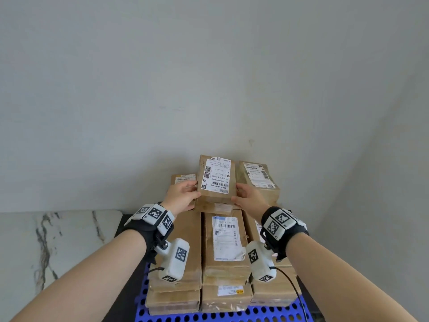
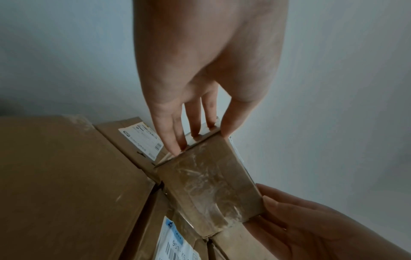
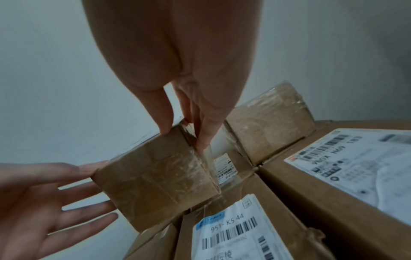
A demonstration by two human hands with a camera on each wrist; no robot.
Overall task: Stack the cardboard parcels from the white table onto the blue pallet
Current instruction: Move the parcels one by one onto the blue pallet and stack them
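Note:
I hold a small cardboard parcel [image 1: 217, 180] with a white barcode label between both hands, over the back of the stack. My left hand [image 1: 188, 194] grips its left edge, thumb on one face and fingers on the other [image 2: 175, 140]. My right hand [image 1: 243, 196] grips the right edge, with the thumb at the near top corner and the fingers [image 3: 204, 140] down the side. The parcel's taped end [image 3: 155, 184] faces the wrist cameras. Below it lie long parcels [image 1: 225, 240] stacked on the blue pallet [image 1: 232, 316]. I cannot tell whether the held parcel touches the stack.
Another small labelled parcel [image 1: 258, 180] stands just right of the held one, and a lower one [image 1: 183, 180] is at the left rear. A grey wall rises close behind the stack. The white marbled table [image 1: 58, 240] is at the left.

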